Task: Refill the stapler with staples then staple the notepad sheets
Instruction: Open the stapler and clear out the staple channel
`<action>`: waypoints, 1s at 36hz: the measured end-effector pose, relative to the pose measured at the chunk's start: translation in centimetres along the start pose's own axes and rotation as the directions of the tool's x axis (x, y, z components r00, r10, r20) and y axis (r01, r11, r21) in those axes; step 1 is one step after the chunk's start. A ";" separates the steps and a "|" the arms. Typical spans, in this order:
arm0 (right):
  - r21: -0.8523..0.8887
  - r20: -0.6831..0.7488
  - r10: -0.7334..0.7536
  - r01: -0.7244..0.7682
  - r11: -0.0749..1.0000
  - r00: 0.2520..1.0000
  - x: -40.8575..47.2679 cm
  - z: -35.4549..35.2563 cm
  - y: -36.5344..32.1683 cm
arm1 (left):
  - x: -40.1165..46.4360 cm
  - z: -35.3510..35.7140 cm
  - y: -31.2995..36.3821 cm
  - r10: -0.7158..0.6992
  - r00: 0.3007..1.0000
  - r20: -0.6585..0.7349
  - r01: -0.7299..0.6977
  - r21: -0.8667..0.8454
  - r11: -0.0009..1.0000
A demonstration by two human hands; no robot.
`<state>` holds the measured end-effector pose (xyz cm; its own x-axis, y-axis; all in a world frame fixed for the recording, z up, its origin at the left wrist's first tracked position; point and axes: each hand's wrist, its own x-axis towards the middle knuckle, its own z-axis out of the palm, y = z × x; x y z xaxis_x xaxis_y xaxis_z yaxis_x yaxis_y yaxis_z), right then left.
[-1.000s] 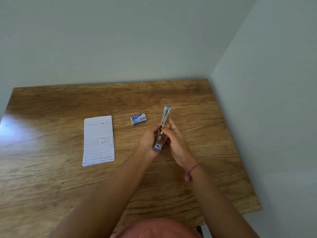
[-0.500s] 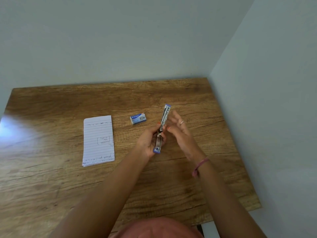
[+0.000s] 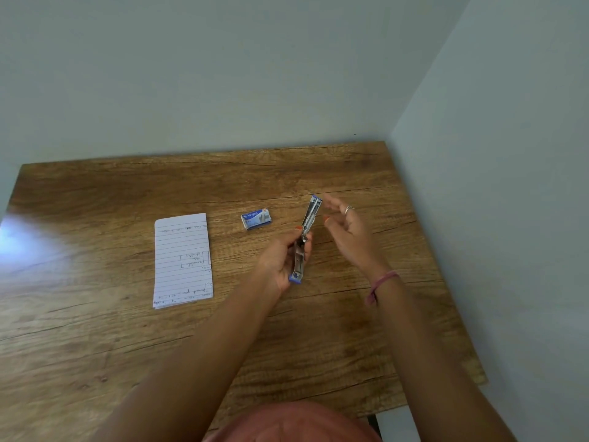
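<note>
Above the wooden table (image 3: 95, 346), my left hand (image 3: 280, 260) grips the stapler (image 3: 304, 240), swung fully open. My right hand (image 3: 347, 232) hovers just beside it, fingers relaxed, holding nothing. The staple box (image 3: 256, 218), printed "kangaro", lies closed near the stapler; contents hidden. The notepad (image 3: 182, 260) lies left; handwriting unreadable.
</note>
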<state>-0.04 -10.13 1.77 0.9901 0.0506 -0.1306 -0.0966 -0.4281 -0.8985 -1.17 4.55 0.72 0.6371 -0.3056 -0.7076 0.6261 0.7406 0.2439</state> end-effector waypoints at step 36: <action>0.024 -0.132 -0.030 0.033 0.999 0.991 0.5 -0.9 -0.3 | -0.1 -0.3 0.3 -0.036 0.999 0.037 0.034 0.045 0.998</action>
<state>0.53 -10.79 2.33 0.9973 -0.0561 -0.0474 -0.0661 -0.4044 -0.9122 -1.21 5.03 0.67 0.6303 -0.3536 -0.6911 0.6670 0.7021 0.2492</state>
